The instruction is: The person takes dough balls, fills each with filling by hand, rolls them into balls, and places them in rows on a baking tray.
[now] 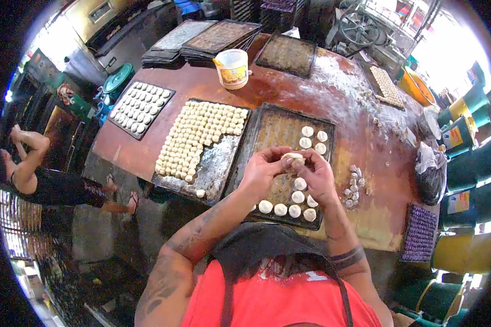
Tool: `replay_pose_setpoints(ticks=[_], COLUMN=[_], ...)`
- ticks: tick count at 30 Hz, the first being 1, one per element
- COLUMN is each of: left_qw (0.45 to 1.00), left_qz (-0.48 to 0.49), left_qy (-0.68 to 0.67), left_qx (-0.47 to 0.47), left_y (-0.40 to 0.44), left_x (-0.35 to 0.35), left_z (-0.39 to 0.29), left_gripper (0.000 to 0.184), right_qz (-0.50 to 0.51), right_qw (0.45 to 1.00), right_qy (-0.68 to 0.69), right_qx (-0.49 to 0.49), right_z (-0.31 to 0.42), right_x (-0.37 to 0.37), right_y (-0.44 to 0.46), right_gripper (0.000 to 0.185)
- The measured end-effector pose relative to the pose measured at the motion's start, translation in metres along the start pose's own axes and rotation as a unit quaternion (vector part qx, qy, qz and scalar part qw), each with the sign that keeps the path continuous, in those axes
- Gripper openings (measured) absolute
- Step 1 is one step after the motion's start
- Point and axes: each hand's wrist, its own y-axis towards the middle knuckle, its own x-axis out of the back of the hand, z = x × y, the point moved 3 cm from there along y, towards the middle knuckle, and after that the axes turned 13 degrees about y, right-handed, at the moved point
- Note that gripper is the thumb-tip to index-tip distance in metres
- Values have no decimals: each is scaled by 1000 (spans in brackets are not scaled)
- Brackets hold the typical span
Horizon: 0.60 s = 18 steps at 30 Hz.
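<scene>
Left of the grip: one person [52, 182]. Right: dark plastic bag [431, 177]. Beyond: spoked wheel [360, 28].

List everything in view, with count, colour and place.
Table: one, reddish-brown, centre.
Tray stacks: two, dark, far left.
Tub: one, white, far middle.
Bare tray: one, dark, right of tub.
Dough balls: many, cream, middle tray.
White rounds: many, left tray.
Work tray: one, brown, near middle, holding rounds.
Lumps: many, greyish, right of it.
Cream pieces: many, far-right tray.
Purple pieces: many, near-right tray.
Containers: several, green, yellow, right.
Dark bag: one, right.
Co-worker: one, left.
Hands, left and right: two, bare, holding dough.
</scene>
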Motion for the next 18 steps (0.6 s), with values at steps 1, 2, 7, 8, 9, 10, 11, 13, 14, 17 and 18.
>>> replay_pose_setpoints(ticks=[1,2,7,8,9,10,11,13,14,17,18], left_qw=[999,996,943,934,922,959,987,994,993,998,997], left_qz=[10,19,-68,-78,-89,-93,-62,6,17,-16,41], left_qy=[-39,-79,299,291,282,205,107,-92,-72,33,0], left_qx=[23,46,-131,-193,-251,-174,-98,58,90,53,59], left_y=[-2,-3,5,-3,-7,0,7,15,16,12,12], left_x=[-8,-13,-7,-14,-21,-24,-21,-15,-6,4,3], left_z=[-7,-10,-15,-10,-6,1,5,-4,-10,-20,-14], left_gripper=[24,22,28,30,32,35,34,33,33,34,33], right_qz=[-30,-58,-109,-119,-127,-133,-138,-107,-85,-13,27], right_qw=[997,987,970,981,979,965,939,916,909,914,917], right_qy=[74,148,211,109,6,-96,-197,-262,-282,-288,-280], right_qx=[6,11,58,110,159,204,248,285,294,285,283], right_z=[2,4,25,34,45,54,60,52,51,67,80], right_x=[-1,-7,-22,-20,-19,-19,-21,-20,-19,-22,-29], right_y=[1,2,-5,-6,-7,-8,-9,-6,-4,-3,-4], right_gripper=[24,25,19,19,19,20,20,29,30,37,39])
